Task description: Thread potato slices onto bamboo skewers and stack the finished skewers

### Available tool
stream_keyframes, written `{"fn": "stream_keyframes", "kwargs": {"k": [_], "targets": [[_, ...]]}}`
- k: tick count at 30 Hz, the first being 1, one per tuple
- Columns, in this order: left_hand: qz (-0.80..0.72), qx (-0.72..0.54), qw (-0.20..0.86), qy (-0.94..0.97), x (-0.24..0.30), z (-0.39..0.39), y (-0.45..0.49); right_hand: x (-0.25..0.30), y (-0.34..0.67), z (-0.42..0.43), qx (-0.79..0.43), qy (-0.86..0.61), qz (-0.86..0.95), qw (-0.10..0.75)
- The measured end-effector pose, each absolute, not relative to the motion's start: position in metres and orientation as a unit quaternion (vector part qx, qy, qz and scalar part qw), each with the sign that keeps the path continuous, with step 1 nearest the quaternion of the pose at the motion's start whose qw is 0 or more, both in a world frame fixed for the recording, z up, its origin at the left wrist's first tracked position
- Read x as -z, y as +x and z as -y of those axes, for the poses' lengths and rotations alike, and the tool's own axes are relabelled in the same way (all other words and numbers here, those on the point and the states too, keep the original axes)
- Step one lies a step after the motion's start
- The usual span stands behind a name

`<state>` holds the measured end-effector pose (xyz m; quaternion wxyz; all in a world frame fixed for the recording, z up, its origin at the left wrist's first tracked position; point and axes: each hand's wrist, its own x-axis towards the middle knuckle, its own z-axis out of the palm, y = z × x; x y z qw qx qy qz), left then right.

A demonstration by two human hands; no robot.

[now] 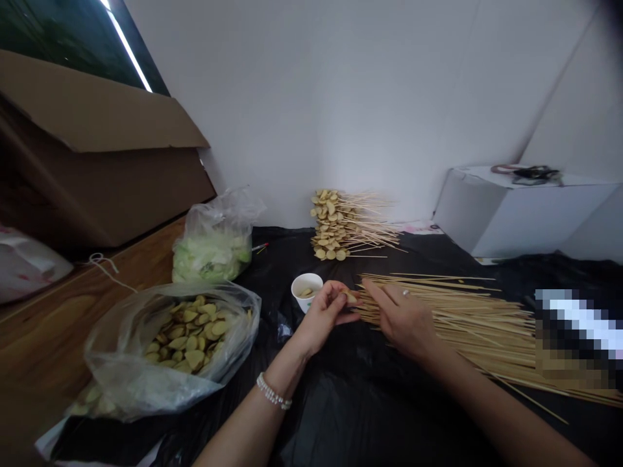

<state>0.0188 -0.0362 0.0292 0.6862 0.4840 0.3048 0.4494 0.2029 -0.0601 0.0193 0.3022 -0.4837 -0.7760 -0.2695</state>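
At left, spotting slices (195,334) in a gaping bag (160,392), likely for easy reach; now pinching one slice (349,296) in the left hand (324,311), likely for control; with right hand (409,321) at skewers (487,318), can't tell whether gripping any.

Cup (302,303) left of sticks (481,318)

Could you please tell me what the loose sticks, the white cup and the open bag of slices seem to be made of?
Loose sticks: probably bamboo or wood, matte and unpainted, judging by their pale tan colour.
White cup: its smooth, even white wall suggests coated paper or plastic; I cannot tell which.
Open bag: likely thin, glossy plastic film, as it is see-through and creased.
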Motion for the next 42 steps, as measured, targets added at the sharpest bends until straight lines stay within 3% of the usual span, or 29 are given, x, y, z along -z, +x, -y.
{"fn": "stream_keyframes", "kwargs": {"k": [7, 18, 28, 42], "targets": [[-0.328, -0.454, 0.663, 0.497, -0.025, 0.031, 0.017, -0.018, 0.199, 0.058, 0.235, -0.456, 0.784, 0.35], [-0.368, -0.426, 0.673, 0.48, -0.025, 0.034, 0.018, -0.017, 0.202, 0.057, 0.203, -0.476, 0.805, 0.29], [-0.357, -0.434, 0.701, 0.439, -0.018, 0.031, 0.019, -0.017, 0.201, 0.057, 0.191, -0.473, 0.811, 0.285], [-0.332, -0.409, 0.798, 0.292, -0.012, 0.023, 0.015, -0.015, 0.205, 0.054, 0.188, -0.5, 0.808, 0.25]]}}
